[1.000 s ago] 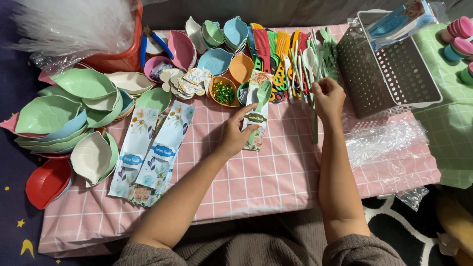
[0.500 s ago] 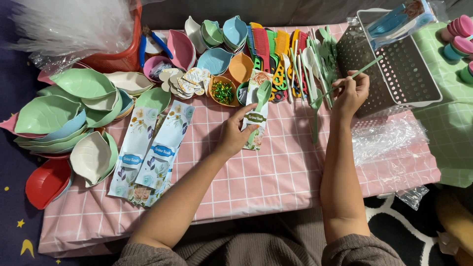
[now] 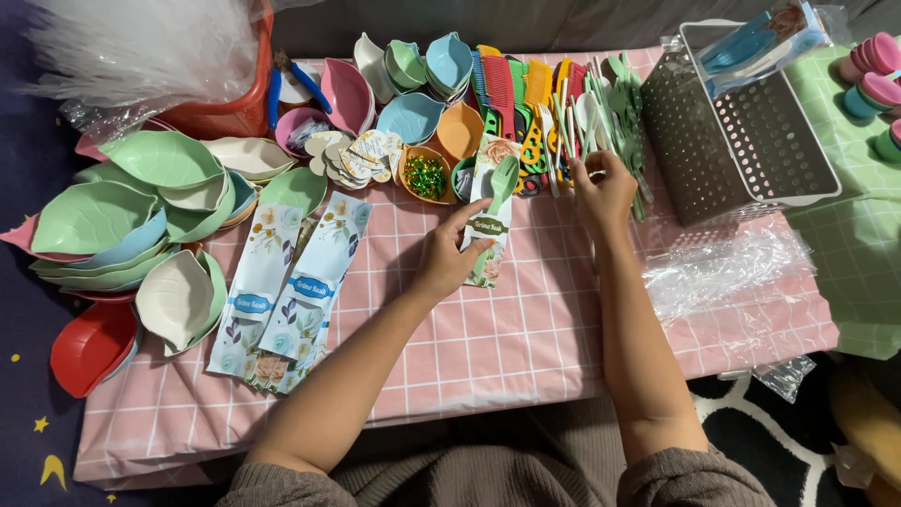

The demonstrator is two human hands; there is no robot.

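A floral paper sleeve (image 3: 490, 211) with a green spoon (image 3: 500, 180) poking out of its top is held flat on the pink checked tablecloth (image 3: 526, 347) by the left hand (image 3: 446, 253). The thumb and fingertips are pinched on the sleeve's lower left edge, so the packet sits just to the right of those fingers and runs up past them toward the bowls.

The right hand (image 3: 603, 192) is placed over the row of loose green and white cutlery (image 3: 610, 113). Its fingers are curled and drawn together on the thin handles right under the fingertips (whether one piece is actually gripped can't be told, since the fingertips are partly hidden by the pile).

Just left of the right hand's fingers, a fan of coloured combs (image 3: 526, 89) is laid out. Beyond the left hand's fingertips, an orange bowl of green bits (image 3: 424, 176) is seen, and stacked small bowls (image 3: 436, 66) further up. Well to the left of the left hand, two more flat sleeves (image 3: 291, 282) are lying side by side, with piles of leaf-shaped dishes (image 3: 131, 216) past them. To the right of the right hand, a white perforated basket (image 3: 741, 131) is tipped on its side, with crumpled clear plastic (image 3: 723, 272) below it.
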